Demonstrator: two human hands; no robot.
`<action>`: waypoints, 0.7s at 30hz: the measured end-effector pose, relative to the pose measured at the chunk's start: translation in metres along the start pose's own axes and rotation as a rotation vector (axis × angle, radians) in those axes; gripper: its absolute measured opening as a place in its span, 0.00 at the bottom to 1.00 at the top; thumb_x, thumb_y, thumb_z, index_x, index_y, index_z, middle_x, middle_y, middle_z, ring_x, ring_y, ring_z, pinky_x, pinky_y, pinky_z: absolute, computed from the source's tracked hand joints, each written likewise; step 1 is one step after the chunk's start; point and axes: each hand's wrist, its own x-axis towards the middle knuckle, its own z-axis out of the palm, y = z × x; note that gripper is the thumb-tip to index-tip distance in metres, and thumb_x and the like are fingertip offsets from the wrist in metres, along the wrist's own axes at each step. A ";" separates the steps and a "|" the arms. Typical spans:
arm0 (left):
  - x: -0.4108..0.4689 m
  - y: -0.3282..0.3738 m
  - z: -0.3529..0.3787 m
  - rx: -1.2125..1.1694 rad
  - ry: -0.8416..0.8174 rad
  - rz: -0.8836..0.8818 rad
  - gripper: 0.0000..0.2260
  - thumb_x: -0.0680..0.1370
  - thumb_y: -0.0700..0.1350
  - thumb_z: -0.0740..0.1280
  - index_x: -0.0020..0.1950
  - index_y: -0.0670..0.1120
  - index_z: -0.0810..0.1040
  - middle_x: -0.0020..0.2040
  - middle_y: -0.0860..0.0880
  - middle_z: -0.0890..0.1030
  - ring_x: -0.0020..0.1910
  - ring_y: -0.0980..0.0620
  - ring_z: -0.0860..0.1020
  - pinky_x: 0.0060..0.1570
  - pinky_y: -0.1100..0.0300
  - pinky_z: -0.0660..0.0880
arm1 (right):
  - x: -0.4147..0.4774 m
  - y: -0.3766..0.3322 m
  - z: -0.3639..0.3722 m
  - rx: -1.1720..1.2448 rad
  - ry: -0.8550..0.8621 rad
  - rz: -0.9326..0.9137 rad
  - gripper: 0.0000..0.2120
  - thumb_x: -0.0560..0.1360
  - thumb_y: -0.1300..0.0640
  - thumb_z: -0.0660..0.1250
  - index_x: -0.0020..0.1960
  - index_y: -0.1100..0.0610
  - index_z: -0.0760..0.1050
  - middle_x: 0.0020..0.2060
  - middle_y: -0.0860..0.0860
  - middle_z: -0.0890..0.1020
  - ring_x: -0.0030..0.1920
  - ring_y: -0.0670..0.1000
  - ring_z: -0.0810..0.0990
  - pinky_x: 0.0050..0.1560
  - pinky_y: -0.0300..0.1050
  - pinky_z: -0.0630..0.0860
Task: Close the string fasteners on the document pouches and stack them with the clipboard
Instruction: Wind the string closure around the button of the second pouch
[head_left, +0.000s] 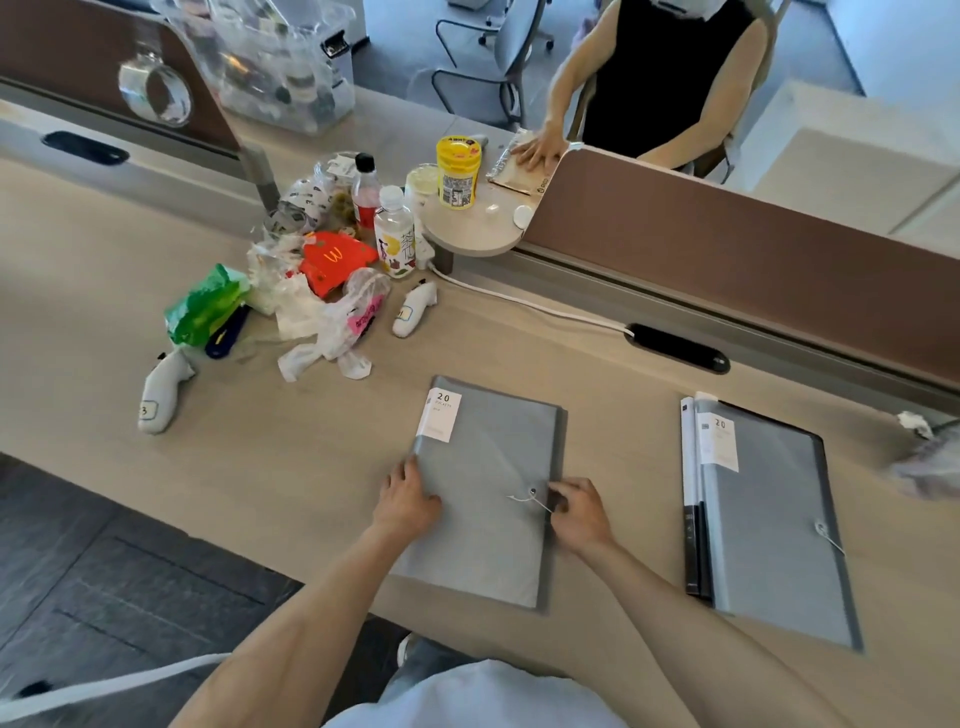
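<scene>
A grey document pouch (488, 467) lies on the desk in front of me, a white "20" label at its top left corner. My left hand (408, 499) rests on its left edge with the fingers curled over it. My right hand (579, 512) pinches the thin white string (524, 500) at the round button fastener (533, 490) near the right edge. A second grey pouch (774, 519) lies to the right, its string fastener (822, 530) near the right edge. It sits on top of a dark flat board (692, 551), perhaps the clipboard.
A heap of bags, wrappers, bottles (395, 234) and a yellow tub (458, 171) sits at the back left. Two white controllers (161, 395) lie nearby. A white cable (530, 306) runs to a desk grommet. Behind the brown divider (727, 260) stands another person.
</scene>
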 end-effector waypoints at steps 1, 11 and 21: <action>0.000 0.002 -0.002 -0.044 -0.002 -0.006 0.32 0.75 0.43 0.62 0.76 0.42 0.53 0.73 0.41 0.63 0.71 0.39 0.61 0.69 0.52 0.59 | -0.001 -0.002 0.002 0.033 -0.021 0.010 0.22 0.71 0.69 0.58 0.63 0.59 0.77 0.63 0.57 0.70 0.65 0.54 0.71 0.65 0.33 0.61; -0.009 0.039 -0.027 -1.018 -0.132 -0.080 0.11 0.73 0.39 0.71 0.54 0.41 0.78 0.53 0.37 0.83 0.46 0.40 0.82 0.52 0.43 0.79 | 0.007 0.009 -0.023 0.458 -0.052 0.210 0.12 0.73 0.63 0.65 0.55 0.57 0.80 0.44 0.50 0.82 0.44 0.50 0.79 0.36 0.37 0.72; -0.030 0.149 0.009 -1.119 -0.222 0.052 0.17 0.74 0.41 0.69 0.62 0.42 0.74 0.56 0.38 0.82 0.49 0.41 0.81 0.48 0.46 0.81 | 0.006 0.059 -0.127 0.796 0.221 0.190 0.16 0.76 0.57 0.60 0.63 0.53 0.74 0.62 0.52 0.77 0.60 0.54 0.75 0.61 0.47 0.71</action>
